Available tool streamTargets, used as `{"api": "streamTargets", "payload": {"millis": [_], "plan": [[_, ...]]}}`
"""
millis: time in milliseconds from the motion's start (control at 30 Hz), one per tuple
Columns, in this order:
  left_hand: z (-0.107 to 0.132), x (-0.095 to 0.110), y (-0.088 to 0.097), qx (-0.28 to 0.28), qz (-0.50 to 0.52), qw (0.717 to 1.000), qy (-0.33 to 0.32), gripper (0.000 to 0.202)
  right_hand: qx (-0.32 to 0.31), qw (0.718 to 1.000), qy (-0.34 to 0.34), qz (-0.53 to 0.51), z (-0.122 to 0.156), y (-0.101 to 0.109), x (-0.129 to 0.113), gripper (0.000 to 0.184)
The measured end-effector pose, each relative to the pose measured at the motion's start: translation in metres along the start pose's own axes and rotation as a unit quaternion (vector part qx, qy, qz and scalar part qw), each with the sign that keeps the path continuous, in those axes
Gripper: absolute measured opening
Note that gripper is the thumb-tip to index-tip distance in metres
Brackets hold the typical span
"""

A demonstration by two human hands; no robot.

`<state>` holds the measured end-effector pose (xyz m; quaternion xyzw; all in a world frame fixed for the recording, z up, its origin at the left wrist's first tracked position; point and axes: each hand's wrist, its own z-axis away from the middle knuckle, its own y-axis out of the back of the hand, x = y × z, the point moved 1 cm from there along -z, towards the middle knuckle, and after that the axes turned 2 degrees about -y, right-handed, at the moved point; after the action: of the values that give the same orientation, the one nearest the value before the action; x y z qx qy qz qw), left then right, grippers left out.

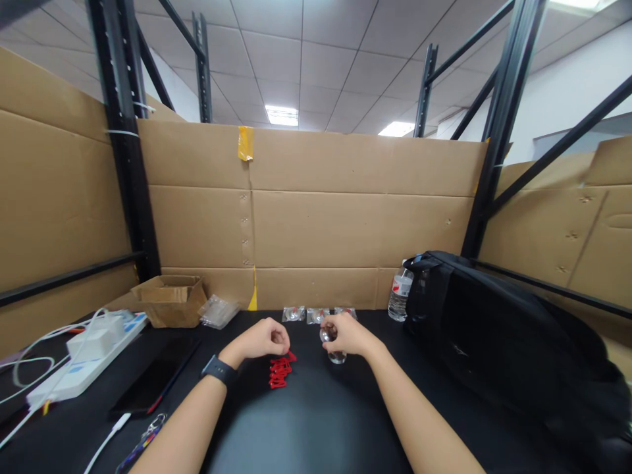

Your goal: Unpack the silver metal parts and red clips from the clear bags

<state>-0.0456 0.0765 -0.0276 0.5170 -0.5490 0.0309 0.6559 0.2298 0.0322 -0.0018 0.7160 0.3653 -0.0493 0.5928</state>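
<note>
At right lies a black bag (494,355), with an upright bottle (399,296) just beside its far left end. On the left — a power strip (69,385) with white plugs (96,339), a phone (151,375) right of it, a lanyard (141,447) nearer, an open box (170,313) farther. Yellow tape (245,143) marks the far cardboard wall (320,227).

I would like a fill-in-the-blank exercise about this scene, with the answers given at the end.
The small pieces near the left hand are coloured ____.
Beyond the right hand, which holds a clear item, the packets in a row number ____.
The dark watch is on the ____ wrist.
Missing words: red; three; left.
</note>
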Motion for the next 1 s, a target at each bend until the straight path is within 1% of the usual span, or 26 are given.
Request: {"api": "streamTargets", "payload": {"millis": [33, 100, 200, 300, 333, 467, 500, 567, 600, 633, 700, 733, 767, 867, 933, 1000], "plan": [[0.003, -0.003, 0.003, -0.037, -0.001, 0.999, 0.012, 0.020, -0.029, 0.999, -0.011, 0.016, 0.001, 0.005, 0.006, 0.035], [0.007, -0.009, 0.007, -0.070, -0.008, 0.997, 0.028, 0.021, -0.069, 0.996, -0.020, 0.045, 0.003, 0.012, 0.015, 0.034], [0.010, -0.015, 0.008, -0.078, -0.011, 0.996, 0.032, 0.018, -0.092, 0.994, -0.026, 0.056, 0.003, 0.015, 0.023, 0.033], [0.010, -0.014, 0.007, -0.085, -0.015, 0.996, 0.025, 0.016, -0.106, 0.992, -0.049, 0.051, 0.002, 0.012, 0.026, 0.031], [0.010, -0.014, 0.007, -0.079, -0.023, 0.996, 0.023, 0.016, -0.113, 0.990, -0.062, 0.051, 0.001, 0.011, 0.028, 0.032], [0.005, -0.014, 0.006, 0.011, -0.104, 0.994, 0.007, 0.023, -0.127, 0.991, -0.049, 0.020, -0.002, 0.003, 0.031, 0.038], [0.004, -0.015, 0.005, 0.021, -0.121, 0.992, 0.004, 0.024, -0.132, 0.990, -0.044, 0.014, -0.003, 0.001, 0.032, 0.040], [0.002, -0.017, 0.003, 0.022, -0.147, 0.989, -0.001, 0.023, -0.146, 0.989, -0.035, 0.012, -0.005, -0.006, 0.035, 0.044], [0.001, -0.017, 0.002, 0.017, -0.159, 0.987, -0.004, 0.021, -0.140, 0.990, -0.028, 0.017, -0.007, -0.009, 0.038, 0.045], [0.000, -0.017, 0.001, 0.014, -0.170, 0.985, -0.008, 0.020, -0.119, 0.992, -0.018, 0.027, -0.009, -0.013, 0.040, 0.044], [0.000, -0.015, 0.000, 0.018, -0.191, 0.981, -0.016, 0.019, -0.035, 0.998, -0.001, 0.055, -0.013, -0.021, 0.047, 0.043], [0.000, -0.013, -0.001, 0.028, -0.197, 0.980, -0.021, 0.020, -0.007, 0.998, -0.002, 0.069, -0.015, -0.025, 0.050, 0.044], [0.000, -0.011, -0.001, 0.043, -0.200, 0.978, -0.026, 0.021, 0.002, 0.996, -0.010, 0.084, -0.017, -0.029, 0.053, 0.046], [-0.001, -0.005, -0.002, 0.088, -0.196, 0.976, -0.042, 0.024, -0.024, 0.992, -0.051, 0.112, -0.021, -0.036, 0.060, 0.047], [-0.002, -0.003, -0.003, 0.102, -0.190, 0.975, -0.048, 0.025, -0.026, 0.993, -0.049, 0.108, -0.022, -0.035, 0.060, 0.043], [-0.002, -0.001, -0.003, 0.112, -0.186, 0.975, -0.052, 0.025, 0.003, 0.995, -0.031, 0.099, -0.023, -0.032, 0.058, 0.038]]}}
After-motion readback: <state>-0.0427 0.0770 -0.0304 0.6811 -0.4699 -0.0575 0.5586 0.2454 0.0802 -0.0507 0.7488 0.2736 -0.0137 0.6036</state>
